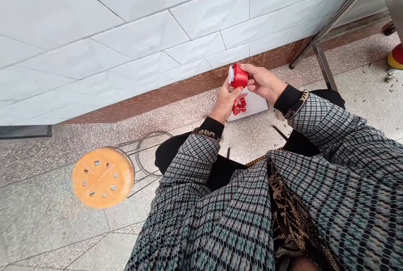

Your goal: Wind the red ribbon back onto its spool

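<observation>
Head view, from the left edge: we see a dark flat slab point(25, 131) at the foot of the white tiled wall point(189, 11), and below it on the speckled floor point(63, 229) a stool point(102, 177) with a round orange seat, pierced by a ring of holes. Its thin metal legs run off to the right, towards a black-clad knee point(168, 153).

Further right, the left hand point(224, 102) is closed around the lower side of a roll of red ribbon point(241, 76) — its white spool end point(231, 74) faces left. We find the roll held above the floor, near the brown skirting point(151, 100). Loose red ribbon point(239, 107) hangs in folds just below it, in front of a white sheet point(258, 102); whether the two touch, we cannot tell.

On the roll's other side the right hand point(263, 83) pinches it, thumb along the top and fingers curled beneath. Past the checked sleeve point(324, 115) we see a metal frame point(321, 63) — and, at the right edge, a red-and-yellow object point(397, 58), partly cut off.
</observation>
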`<state>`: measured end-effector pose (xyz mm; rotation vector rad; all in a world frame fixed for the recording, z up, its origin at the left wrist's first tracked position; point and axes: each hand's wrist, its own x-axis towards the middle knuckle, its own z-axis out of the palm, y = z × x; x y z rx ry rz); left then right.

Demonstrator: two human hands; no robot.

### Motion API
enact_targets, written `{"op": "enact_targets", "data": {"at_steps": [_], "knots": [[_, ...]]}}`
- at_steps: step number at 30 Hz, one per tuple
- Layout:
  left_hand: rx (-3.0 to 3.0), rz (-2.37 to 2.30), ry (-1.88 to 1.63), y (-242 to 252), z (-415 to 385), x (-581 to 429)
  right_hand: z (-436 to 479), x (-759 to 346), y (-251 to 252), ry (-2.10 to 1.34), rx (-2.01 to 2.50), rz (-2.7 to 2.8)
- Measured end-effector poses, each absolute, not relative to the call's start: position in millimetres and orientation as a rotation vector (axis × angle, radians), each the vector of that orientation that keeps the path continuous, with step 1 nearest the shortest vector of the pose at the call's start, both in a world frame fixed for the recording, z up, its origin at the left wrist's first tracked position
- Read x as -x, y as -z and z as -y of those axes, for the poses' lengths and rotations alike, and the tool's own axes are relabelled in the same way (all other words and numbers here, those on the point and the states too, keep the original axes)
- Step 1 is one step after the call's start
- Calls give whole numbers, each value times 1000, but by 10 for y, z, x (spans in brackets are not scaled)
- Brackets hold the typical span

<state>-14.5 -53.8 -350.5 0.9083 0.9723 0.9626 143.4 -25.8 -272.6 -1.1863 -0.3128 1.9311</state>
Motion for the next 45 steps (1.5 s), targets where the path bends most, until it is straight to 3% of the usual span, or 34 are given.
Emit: {"op": "enact_targets", "data": {"at_steps": [10, 20, 45], "knots": [[-812, -1038, -933, 3433, 531, 200, 370, -1400, 2645, -2040, 1120, 341], [-777, -979, -960, 3353, 567, 139, 380, -1323, 2647, -1828, 1293, 471], [-770, -1023, -939, 3279, 525, 170, 322, -1478, 2657, -2052, 1172, 408]]}}
